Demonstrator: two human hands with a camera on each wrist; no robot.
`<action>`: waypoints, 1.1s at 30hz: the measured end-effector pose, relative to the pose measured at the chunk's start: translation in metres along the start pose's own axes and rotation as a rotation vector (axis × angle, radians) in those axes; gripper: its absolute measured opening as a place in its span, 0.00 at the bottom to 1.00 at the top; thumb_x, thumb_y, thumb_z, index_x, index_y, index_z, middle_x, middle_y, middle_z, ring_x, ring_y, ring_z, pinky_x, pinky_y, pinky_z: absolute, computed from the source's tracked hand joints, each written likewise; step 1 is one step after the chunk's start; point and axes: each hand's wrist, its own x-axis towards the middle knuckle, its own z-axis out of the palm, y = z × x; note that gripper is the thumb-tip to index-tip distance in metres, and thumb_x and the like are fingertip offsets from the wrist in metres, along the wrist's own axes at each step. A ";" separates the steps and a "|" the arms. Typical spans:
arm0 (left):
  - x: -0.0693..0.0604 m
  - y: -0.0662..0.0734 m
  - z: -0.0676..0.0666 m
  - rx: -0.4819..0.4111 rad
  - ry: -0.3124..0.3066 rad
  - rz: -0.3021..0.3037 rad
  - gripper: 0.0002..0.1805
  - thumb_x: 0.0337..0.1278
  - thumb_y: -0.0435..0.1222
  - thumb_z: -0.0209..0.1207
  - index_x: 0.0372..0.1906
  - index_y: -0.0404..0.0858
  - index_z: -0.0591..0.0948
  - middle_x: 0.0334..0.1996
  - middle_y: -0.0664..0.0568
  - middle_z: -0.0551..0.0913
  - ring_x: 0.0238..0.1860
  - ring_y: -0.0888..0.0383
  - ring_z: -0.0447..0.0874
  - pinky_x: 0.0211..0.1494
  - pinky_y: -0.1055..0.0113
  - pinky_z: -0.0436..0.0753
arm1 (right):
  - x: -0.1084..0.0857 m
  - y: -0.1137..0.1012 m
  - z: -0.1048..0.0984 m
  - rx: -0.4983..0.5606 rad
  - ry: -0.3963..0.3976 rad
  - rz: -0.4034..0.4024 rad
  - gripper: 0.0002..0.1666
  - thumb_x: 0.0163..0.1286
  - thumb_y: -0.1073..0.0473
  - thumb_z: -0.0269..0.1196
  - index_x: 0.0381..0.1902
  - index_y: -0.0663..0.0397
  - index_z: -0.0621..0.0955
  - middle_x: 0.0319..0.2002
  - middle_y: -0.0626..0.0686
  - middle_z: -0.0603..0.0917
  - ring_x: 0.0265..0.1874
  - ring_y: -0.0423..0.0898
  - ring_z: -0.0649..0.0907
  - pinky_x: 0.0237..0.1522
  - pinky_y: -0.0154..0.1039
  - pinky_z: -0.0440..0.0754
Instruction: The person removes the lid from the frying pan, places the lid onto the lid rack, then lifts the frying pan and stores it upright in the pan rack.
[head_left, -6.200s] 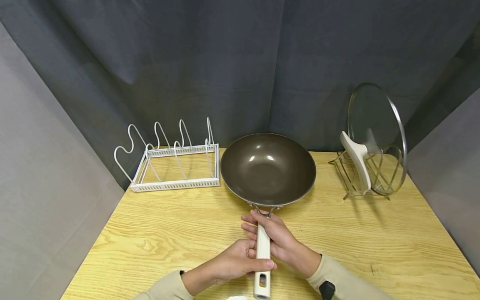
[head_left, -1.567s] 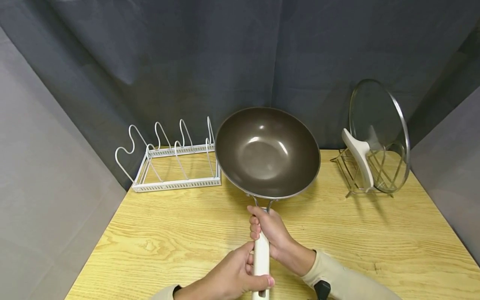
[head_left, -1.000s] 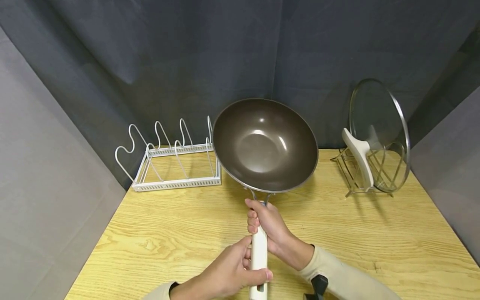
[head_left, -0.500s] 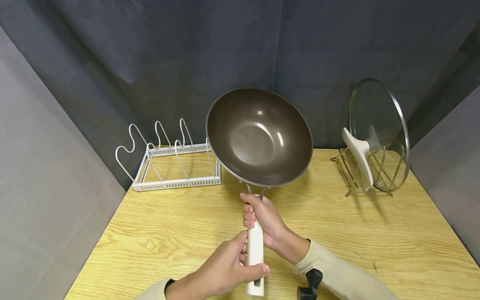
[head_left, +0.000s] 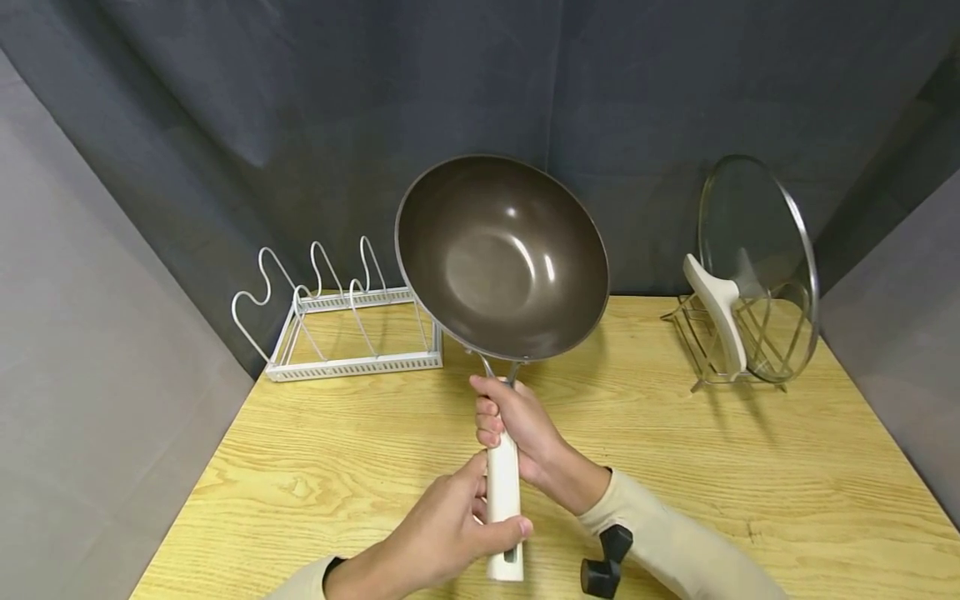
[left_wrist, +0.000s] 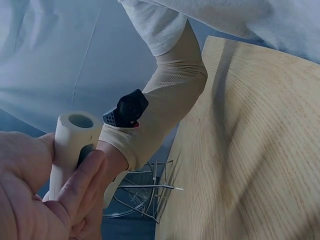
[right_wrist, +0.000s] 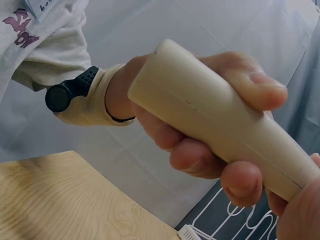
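A dark brown wok with a cream handle is held up above the table, tilted so its inside faces me. My right hand grips the handle close to the metal bracket. Nearer the handle's end, my left hand holds it with the thumb laid across the top. In the right wrist view, the fingers of the left hand curl under the handle. The left wrist view shows the hollow handle end between the left hand's thumb and fingers.
A white wire rack stands at the back left, its right end partly behind the wok. At the right, a glass lid with a cream grip stands upright in a metal stand. A dark curtain hangs behind the wooden table.
The wok, first low over the table with loose right fingers, has risen and tilted further toward me. Lately it has drifted left, with both hands moving along. The right fingers have closed around the handle.
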 end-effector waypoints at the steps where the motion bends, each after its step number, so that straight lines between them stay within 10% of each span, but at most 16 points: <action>1: 0.000 0.000 -0.001 0.002 0.001 0.001 0.35 0.59 0.47 0.70 0.62 0.30 0.72 0.35 0.51 0.87 0.33 0.67 0.85 0.34 0.71 0.84 | 0.000 0.000 0.001 0.005 -0.005 0.001 0.23 0.78 0.59 0.56 0.20 0.45 0.65 0.14 0.40 0.66 0.10 0.31 0.65 0.12 0.24 0.63; 33: -0.002 0.013 -0.011 0.119 0.137 0.043 0.23 0.58 0.44 0.69 0.52 0.38 0.74 0.26 0.58 0.83 0.22 0.70 0.80 0.21 0.69 0.79 | 0.018 -0.010 0.020 0.119 -0.206 0.005 0.23 0.80 0.59 0.53 0.21 0.45 0.65 0.13 0.40 0.66 0.08 0.30 0.67 0.10 0.24 0.62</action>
